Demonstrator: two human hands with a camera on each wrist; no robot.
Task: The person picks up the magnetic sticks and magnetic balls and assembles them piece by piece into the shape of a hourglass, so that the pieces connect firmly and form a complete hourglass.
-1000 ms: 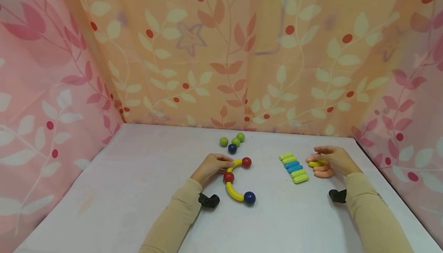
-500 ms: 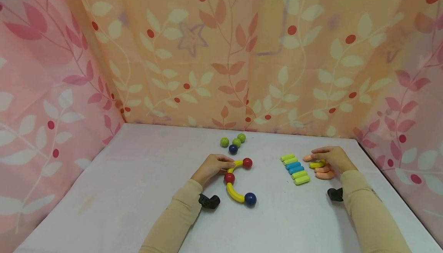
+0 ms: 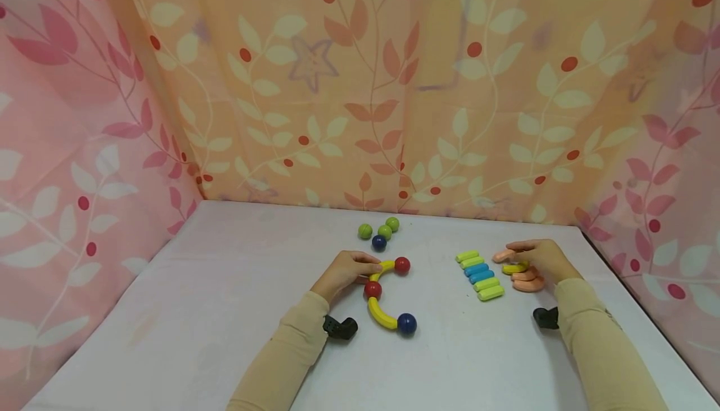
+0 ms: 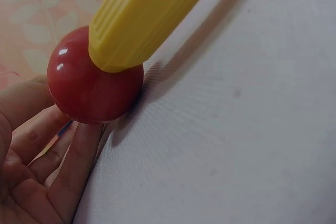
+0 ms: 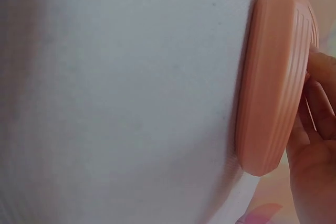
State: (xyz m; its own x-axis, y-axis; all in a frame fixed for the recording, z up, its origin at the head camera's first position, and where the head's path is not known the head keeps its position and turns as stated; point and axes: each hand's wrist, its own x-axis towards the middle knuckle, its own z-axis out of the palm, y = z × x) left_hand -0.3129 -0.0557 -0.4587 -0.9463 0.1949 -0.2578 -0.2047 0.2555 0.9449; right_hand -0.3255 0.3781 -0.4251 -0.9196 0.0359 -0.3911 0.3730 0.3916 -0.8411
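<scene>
My left hand (image 3: 347, 268) pinches the upper yellow curved building stick (image 3: 387, 265), which has a red ball (image 3: 402, 265) at its right end. Another red ball (image 4: 94, 77) joins it to a lower yellow curved stick (image 3: 382, 314), ending in a blue ball (image 3: 407, 324). In the left wrist view the fingers lie behind the joining ball. At the right, my right hand (image 3: 542, 257) holds the end of an orange curved stick (image 3: 502, 256) at its fingertips. Under this hand lie a yellow curved stick (image 3: 514, 268) and more orange ones (image 5: 273, 82); the palm partly hides them.
Between the hands, short straight sticks (image 3: 479, 275) in lime green and blue lie in a slanting row. Farther back sit green balls (image 3: 365, 231) and a blue ball (image 3: 379, 243). The white table (image 3: 225, 311) meets patterned curtains (image 3: 315, 117) behind and at both sides.
The right hand has shifted slightly left, and the orange curved stick at its fingertips has moved away from the yellow one beside it. The left hand keeps its hold on the joined pieces.
</scene>
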